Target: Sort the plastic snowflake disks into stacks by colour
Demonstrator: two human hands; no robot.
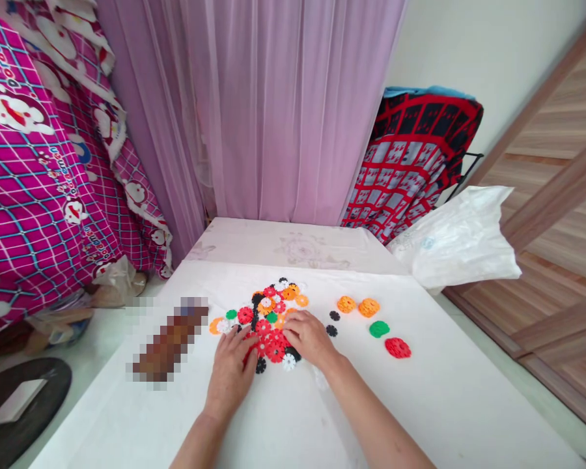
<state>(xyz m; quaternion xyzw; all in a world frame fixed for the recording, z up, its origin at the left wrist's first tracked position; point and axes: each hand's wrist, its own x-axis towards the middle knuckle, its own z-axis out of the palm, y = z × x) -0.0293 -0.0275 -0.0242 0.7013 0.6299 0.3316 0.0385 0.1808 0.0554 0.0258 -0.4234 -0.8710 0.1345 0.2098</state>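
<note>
A loose heap of notched plastic discs [276, 345] in red, orange, black, white and green lies mid-table. My left hand [232, 368] rests at the near left side of the heap, fingers spread over red discs. On the heap's right side, my right hand [312, 339] reaches in with bent fingers touching the discs; its fingertips are partly hidden, and I see nothing gripped. To the right of it are two black discs [332, 330], apart from the heap. Farther right stand two orange disc stacks [369, 307], a green disc stack [379, 329] and a red disc stack [398, 348].
A white cloth covers the table [469, 391]. A blurred-out brown item [170, 342] lies on its left side. At the right edge sits a white plastic bag [461, 241]. A purple curtain [273, 117] hangs behind, and a dark round stool [53, 391] stands lower left.
</note>
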